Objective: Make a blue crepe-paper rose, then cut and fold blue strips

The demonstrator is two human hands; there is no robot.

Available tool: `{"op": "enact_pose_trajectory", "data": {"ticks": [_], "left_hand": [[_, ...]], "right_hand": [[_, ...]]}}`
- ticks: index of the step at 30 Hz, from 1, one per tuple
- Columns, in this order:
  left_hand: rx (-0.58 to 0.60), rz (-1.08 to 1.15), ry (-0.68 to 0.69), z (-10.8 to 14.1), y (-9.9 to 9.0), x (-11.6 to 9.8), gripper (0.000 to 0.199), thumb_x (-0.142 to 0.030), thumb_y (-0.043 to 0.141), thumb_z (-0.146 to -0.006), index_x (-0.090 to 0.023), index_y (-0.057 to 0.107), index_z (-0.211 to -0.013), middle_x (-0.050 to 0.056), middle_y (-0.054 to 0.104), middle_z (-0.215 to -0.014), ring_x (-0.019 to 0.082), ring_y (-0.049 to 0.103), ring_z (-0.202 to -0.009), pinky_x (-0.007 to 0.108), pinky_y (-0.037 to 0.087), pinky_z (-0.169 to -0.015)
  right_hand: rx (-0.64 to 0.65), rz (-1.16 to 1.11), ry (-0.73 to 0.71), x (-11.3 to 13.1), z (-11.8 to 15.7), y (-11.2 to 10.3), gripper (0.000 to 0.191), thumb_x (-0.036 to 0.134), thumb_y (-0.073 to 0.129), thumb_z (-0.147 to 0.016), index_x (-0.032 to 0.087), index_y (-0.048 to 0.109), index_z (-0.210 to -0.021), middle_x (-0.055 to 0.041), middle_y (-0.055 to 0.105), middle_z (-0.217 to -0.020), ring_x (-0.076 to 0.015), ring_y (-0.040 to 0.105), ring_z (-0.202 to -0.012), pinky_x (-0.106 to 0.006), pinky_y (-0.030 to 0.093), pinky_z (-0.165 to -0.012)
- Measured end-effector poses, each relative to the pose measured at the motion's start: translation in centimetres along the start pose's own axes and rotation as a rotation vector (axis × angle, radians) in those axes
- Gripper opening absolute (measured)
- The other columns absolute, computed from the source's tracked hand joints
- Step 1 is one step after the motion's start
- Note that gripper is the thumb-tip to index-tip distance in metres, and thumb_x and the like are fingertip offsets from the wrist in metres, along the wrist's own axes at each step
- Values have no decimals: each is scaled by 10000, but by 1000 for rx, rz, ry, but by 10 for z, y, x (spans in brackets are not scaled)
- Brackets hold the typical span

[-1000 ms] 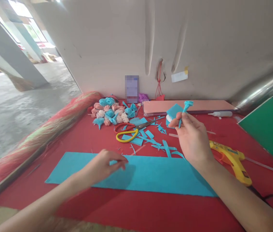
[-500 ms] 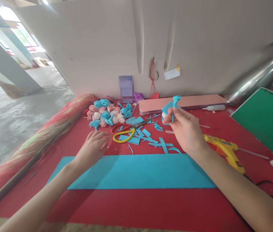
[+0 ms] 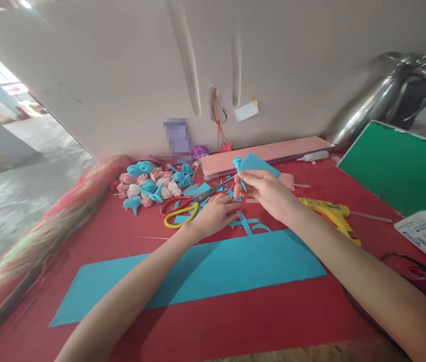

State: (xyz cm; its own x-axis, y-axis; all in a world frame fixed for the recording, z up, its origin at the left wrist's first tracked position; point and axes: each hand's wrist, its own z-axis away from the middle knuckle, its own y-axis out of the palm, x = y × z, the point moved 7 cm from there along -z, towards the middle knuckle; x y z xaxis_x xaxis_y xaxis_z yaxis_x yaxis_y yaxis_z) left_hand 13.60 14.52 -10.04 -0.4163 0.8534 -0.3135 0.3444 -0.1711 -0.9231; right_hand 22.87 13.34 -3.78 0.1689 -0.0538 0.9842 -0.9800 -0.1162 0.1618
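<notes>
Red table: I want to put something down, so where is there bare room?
The table is bare midway between the blue sheet and the near edge, and mostly bare between the fringe bundle, flowers and sheet. Crowded: scissors and scraps around the left hand.

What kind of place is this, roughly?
Probably a handicraft workspace: a pile of crafted flowers, scissors among blue scraps, and a yellow glue gun lie on one red tabletop.
</notes>
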Motion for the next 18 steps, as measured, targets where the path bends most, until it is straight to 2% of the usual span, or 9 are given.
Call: {"op": "enact_pose_trajectory", "data": {"ticks": [3, 8, 13, 15, 18], "left_hand": [[6, 21, -7, -5, 5, -1, 273, -307, 655, -833, -207, 675, -1086, 79, 640, -1019, 241, 567, -1000, 427, 436, -939], [-54, 89, -33, -6, 5, -2, 123, -251, 732, -761, -204, 711, -872, 50, 650, -987, 236, 549, -1022, 418, 414, -961], [-84, 191, -35, -8, 5, -1, 74, -191, 749, -735, -176, 686, -772, 34, 686, -887, 195, 599, -908, 374, 442, -923], [-85, 230, -51, -8, 5, 0, 92, -165, 746, -729, -178, 679, -792, 24, 700, -867, 181, 621, -882, 352, 450, -915], [-83, 275, -94, -7, 5, 0, 240, -104, 698, -744, -194, 667, -965, 7, 716, -860, 171, 644, -889, 343, 448, -935]], "right_hand": [[-3, 18, -4, 0, -2, -4, 213, 365, 605, -785, 184, 596, -673, -2, 604, -615, -127, 554, -629, -287, 405, -662], [0, 28, -25, 2, -3, -4, 202, 322, 571, -809, 174, 595, -674, -5, 605, -622, -123, 549, -630, -282, 402, -661], [-5, 28, -29, 1, -5, -6, 212, 266, 509, -852, 168, 582, -678, -5, 607, -606, -122, 560, -619, -279, 398, -649], [-11, 29, -26, -1, -5, -7, 212, 254, 500, -859, 169, 577, -680, -5, 611, -600, -121, 558, -608, -281, 402, -649], [-18, 26, -25, -2, -6, -9, 219, 248, 494, -867, 168, 576, -681, -6, 614, -587, -120, 553, -600, -278, 403, -641]]}}
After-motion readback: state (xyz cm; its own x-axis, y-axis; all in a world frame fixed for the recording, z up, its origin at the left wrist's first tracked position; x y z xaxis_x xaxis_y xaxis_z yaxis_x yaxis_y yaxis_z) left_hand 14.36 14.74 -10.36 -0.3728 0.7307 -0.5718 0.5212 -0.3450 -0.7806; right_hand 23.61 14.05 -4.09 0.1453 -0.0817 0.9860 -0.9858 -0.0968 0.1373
